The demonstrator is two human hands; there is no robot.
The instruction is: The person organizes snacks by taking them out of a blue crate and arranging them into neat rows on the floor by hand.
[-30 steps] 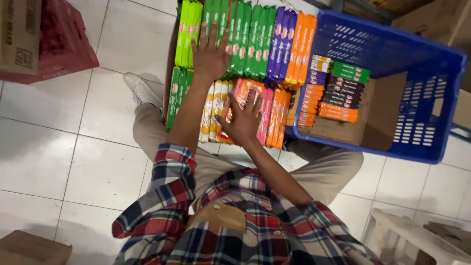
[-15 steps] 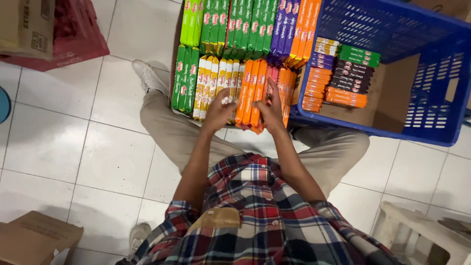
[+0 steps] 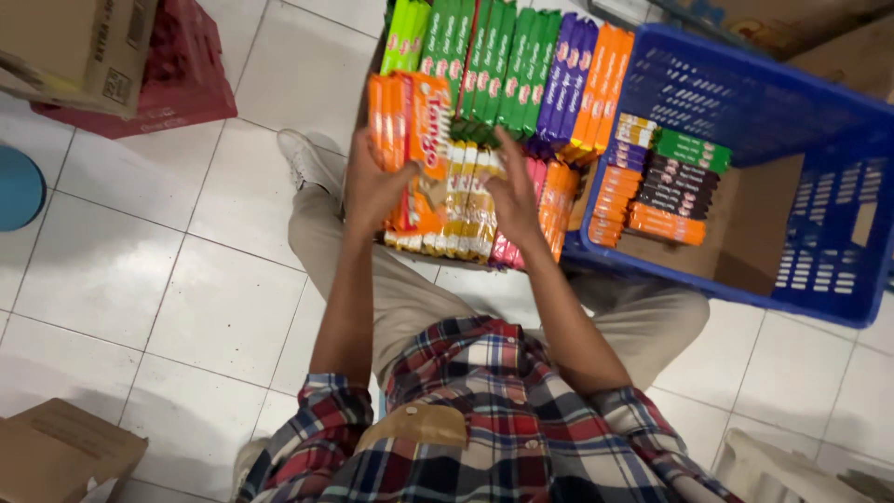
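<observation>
Lifted since before, left hand (image 3: pixel 372 191) grips orange packets (image 3: pixel 410 140).

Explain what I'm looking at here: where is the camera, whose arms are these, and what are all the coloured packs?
There is no machine: a person works with bare hands, and the one camera sits on their head, looking down past their plaid shirt to a white tiled floor. The left hand grips a bundle of orange snack packs, lifted above the rest. The right hand rests, fingers spread, on yellow packs and pink packs. Beyond lie rows of green packs, purple packs and more orange ones. On the right, a blue plastic crate holds smaller stacked packs. A red crate and cardboard boxes stand around.
</observation>
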